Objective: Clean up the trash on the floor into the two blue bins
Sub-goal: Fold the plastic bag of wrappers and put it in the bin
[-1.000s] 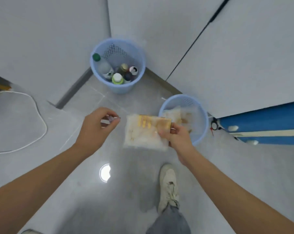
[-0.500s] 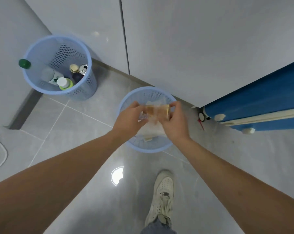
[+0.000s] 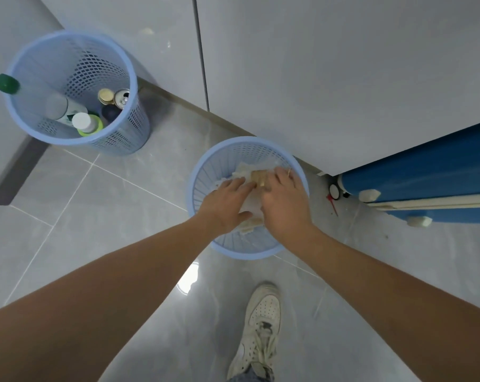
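Observation:
Two light-blue mesh bins stand on the grey tile floor. The near bin (image 3: 245, 255) is right below my hands and holds white crumpled paper. A white wrapper with gold print (image 3: 258, 176) lies in its mouth. My left hand (image 3: 227, 206) lies flat on the wrapper's left side with its fingers straight. My right hand (image 3: 285, 201) presses on the right side, fingers stretched over the gold print. The far bin (image 3: 68, 34) at the upper left holds bottles and cans.
A green-capped bottle (image 3: 6, 83) leans over the far bin's left rim. Grey wall panels (image 3: 343, 78) run behind both bins. A blue object with white feet (image 3: 426, 175) lies at the right, with a small red item (image 3: 333, 203) beside it. My white shoe (image 3: 262, 326) stands below the near bin.
My hands carried the wrapper from the left over to the near bin, then lowered it into the bin's mouth. My fingers went from pinching it to lying flat on it.

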